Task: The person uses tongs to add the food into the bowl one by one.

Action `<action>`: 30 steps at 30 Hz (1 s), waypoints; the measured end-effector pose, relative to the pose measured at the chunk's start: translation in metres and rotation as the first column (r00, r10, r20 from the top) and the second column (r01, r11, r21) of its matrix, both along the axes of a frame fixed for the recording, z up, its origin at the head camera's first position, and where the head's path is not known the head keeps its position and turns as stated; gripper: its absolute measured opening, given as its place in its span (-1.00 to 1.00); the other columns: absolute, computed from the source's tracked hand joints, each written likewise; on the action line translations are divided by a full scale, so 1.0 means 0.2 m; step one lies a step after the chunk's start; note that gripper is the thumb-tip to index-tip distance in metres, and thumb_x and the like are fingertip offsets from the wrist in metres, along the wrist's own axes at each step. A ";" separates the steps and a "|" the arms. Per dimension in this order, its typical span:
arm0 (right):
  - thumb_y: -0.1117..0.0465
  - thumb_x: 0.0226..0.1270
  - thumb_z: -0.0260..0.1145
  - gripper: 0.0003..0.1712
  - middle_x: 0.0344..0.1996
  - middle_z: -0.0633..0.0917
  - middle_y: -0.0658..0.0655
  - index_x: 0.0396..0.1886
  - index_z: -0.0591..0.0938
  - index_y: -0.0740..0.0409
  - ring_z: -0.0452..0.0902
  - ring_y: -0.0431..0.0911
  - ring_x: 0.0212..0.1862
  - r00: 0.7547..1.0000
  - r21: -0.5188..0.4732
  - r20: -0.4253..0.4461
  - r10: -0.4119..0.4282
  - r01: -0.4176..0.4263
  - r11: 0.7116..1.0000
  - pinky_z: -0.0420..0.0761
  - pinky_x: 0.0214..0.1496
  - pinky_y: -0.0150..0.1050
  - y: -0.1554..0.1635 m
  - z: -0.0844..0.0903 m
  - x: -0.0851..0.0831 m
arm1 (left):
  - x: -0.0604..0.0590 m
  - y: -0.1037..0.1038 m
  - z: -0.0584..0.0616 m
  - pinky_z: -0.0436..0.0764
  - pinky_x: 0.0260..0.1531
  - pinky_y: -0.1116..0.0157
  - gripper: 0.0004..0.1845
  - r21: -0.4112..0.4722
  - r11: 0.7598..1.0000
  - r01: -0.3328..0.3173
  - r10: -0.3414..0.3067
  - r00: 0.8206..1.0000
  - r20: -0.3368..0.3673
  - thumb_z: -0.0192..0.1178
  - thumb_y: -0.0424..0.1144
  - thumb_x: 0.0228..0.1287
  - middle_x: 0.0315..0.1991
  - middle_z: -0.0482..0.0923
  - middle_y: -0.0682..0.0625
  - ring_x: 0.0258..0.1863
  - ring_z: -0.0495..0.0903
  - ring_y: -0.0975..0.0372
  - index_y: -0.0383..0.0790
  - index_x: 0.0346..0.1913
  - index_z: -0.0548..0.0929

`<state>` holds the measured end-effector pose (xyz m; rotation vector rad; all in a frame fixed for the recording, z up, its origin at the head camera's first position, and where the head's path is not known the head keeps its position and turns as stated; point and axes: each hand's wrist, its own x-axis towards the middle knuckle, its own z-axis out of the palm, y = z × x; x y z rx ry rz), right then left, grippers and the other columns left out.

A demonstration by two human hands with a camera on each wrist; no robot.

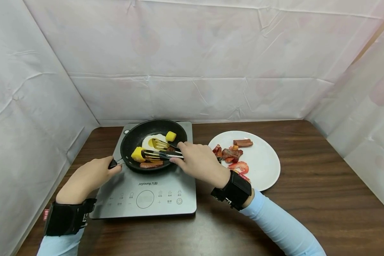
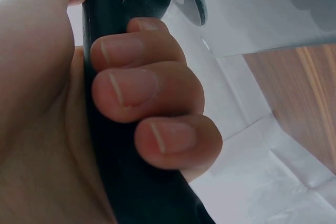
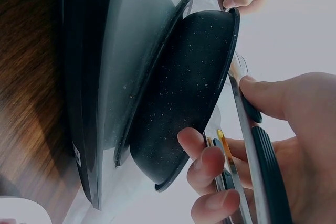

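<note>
Left hand (image 1: pixel 89 176) wrapped round black frying pan handle (image 2: pixel 121 129), frying pan (image 1: pixel 153 144) on induction cooker (image 1: pixel 147 193), right hand (image 1: pixel 198 161) pinching metal tongs (image 1: pixel 161 153) over fried egg (image 1: pixel 153 140), white plate (image 1: pixel 262 160) beside on wooden bench (image 1: pixel 323 192)

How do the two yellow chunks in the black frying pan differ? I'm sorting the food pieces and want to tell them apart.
The yellow chunk at the near left looks larger than the yellow chunk at the far right. The left one sits at the tips of the metal tongs held by the right hand; the right one lies apart from them, beside the fried egg. Both are yellow, blocky and inside the black frying pan.
</note>
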<state>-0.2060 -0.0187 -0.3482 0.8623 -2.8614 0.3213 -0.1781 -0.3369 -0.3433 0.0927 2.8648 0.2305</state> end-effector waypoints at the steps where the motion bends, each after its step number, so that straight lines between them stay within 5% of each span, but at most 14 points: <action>1: -0.25 0.46 0.22 -0.48 -0.42 0.58 -0.03 0.02 0.61 0.09 0.44 -0.19 -0.52 1.000 -0.001 0.001 0.001 -0.001 1.000 0.30 -0.57 -0.30 0.00 0.00 0.00 | 0.00 0.00 0.00 0.41 -0.44 0.20 -0.30 -0.001 1.000 -0.002 0.002 1.000 0.004 -0.06 0.09 0.51 -0.42 0.50 -0.08 -0.43 0.48 0.13 -0.57 0.28 0.41; 12: -0.26 0.44 0.23 -0.47 -0.41 0.59 -0.04 0.03 0.61 0.08 0.45 -0.20 -0.50 1.000 -0.018 0.016 -0.007 0.007 1.000 0.31 -0.55 -0.29 0.00 0.00 0.00 | -0.01 -0.01 0.00 0.59 -0.29 0.00 -0.26 -0.005 1.000 0.018 -0.018 1.000 -0.009 -0.06 0.09 0.51 -0.08 0.66 -0.36 -0.31 0.62 0.06 -0.59 0.35 0.37; 21: -0.27 0.42 0.25 -0.46 -0.36 0.62 -0.05 0.06 0.60 0.06 0.48 -0.21 -0.47 0.999 -0.050 0.044 -0.003 0.005 0.999 0.35 -0.52 -0.29 0.01 -0.01 0.01 | -0.01 -0.01 0.00 0.59 -0.28 -0.01 -0.25 -0.018 1.000 0.011 -0.011 1.000 -0.004 -0.06 0.10 0.51 -0.11 0.66 -0.34 -0.33 0.59 0.07 -0.61 0.35 0.36; 30: -0.30 0.42 0.23 -0.40 -0.18 0.72 -0.03 0.18 0.59 0.03 0.59 -0.21 -0.34 0.996 -0.057 0.085 -0.007 0.012 0.998 0.47 -0.45 -0.29 0.03 -0.01 0.00 | -0.01 0.00 -0.01 0.46 -0.42 0.16 -0.29 -0.004 1.000 -0.009 0.009 1.000 0.004 -0.05 0.09 0.49 -0.36 0.54 -0.13 -0.39 0.50 0.10 -0.58 0.29 0.40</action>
